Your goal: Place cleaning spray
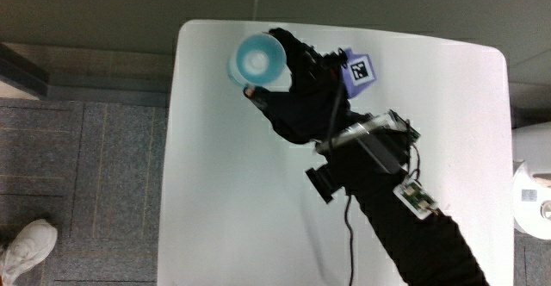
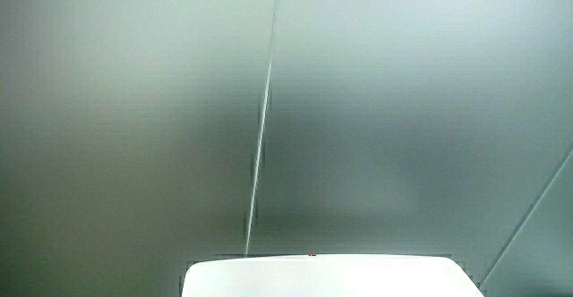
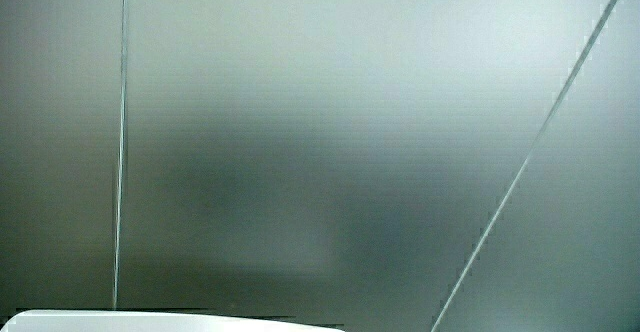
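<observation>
The cleaning spray point(image 1: 256, 60) shows from above as a light blue round container near a corner of the white table point(image 1: 224, 191), farther from the person than the forearm. The hand point(image 1: 293, 96) in its black glove is curled around the container's side, with fingers on two sides of it. The patterned cube point(image 1: 357, 69) sits on the back of the hand. Whether the container's base touches the table cannot be told. Both side views show only a pale wall and a thin strip of the table's edge point(image 2: 322, 275) point(image 3: 150, 322); neither the hand nor the spray appears there.
A small black-and-white device with a cable point(image 1: 379, 148) is strapped along the forearm. Grey carpet point(image 1: 86, 191) lies beside the table, with a white shoe point(image 1: 26, 247) on it. A white round object point(image 1: 534, 200) stands on the floor off the table's other edge.
</observation>
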Demonstrator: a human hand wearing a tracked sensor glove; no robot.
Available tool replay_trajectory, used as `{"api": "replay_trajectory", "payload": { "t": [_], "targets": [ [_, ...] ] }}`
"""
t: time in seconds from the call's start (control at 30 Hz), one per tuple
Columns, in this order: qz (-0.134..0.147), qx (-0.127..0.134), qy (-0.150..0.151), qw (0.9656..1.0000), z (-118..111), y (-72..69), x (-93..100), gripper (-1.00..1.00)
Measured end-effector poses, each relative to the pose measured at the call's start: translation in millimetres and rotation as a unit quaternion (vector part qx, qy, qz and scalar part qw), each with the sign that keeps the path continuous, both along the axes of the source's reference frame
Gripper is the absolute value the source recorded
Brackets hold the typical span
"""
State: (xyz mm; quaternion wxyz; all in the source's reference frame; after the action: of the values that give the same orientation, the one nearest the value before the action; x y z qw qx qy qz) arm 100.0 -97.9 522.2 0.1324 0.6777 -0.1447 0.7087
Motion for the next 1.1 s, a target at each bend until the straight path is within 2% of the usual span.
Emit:
{"api": "replay_trajectory", "payload": {
  "t": [0.03,0.1,0.13,0.2,0.27,0.33,0.4,0.43,0.53,0.63,0.67,0.77,0.8,0.83,0.87,0.9,0.93,1.0,1.1],
  "targets": [
    [0.0,0.004,0.012,0.9999,0.2,-1.8,-1.1,0.0],
    [0.004,-0.003,0.009,0.9999,-0.3,-4.6,-4.0,0.0],
    [0.005,-0.017,0.0,0.9998,-5.6,-4.3,-6.8,0.0],
    [0.005,-0.013,0.008,0.9999,-2.0,-7.9,-8.8,0.0],
    [0.002,-0.005,-0.008,1.0,-7.7,-8.0,-13.5,0.0],
    [0.001,-0.009,-0.012,0.9999,-5.0,-7.3,-16.6,0.0],
    [0.001,-0.012,0.007,0.9999,1.1,-6.5,-17.8,0.0],
    [0.003,-0.018,-0.005,0.9998,4.6,-5.5,-19.2,0.0],
    [-0.001,-0.038,0.016,0.9991,10.3,-2.4,-21.5,0.0],
    [-0.002,-0.049,0.025,0.9985,12.8,-0.8,-22.9,0.0],
    [-0.002,-0.048,0.018,0.9987,13.2,-0.5,-23.3,0.0],
    [0.003,-0.064,0.028,0.9975,19.1,0.4,-21.5,0.0],
    [0.005,-0.06,0.021,0.998,18.8,0.7,-21.6,0.0],
    [0.004,-0.064,0.029,0.9975,22.2,0.8,-20.7,0.0],
    [0.003,-0.065,0.018,0.9977,22.2,1.7,-21.0,0.0],
    [0.01,-0.075,0.029,0.9967,26.0,2.4,-19.5,0.0],
    [0.008,-0.074,0.017,0.9971,23.8,4.1,-19.8,0.0],
    [0.01,-0.083,0.026,0.9962,31.8,5.2,-16.6,0.0],
    [0.018,-0.087,0.024,0.9957,33.8,7.1,-13.1,0.0]
  ]
}}
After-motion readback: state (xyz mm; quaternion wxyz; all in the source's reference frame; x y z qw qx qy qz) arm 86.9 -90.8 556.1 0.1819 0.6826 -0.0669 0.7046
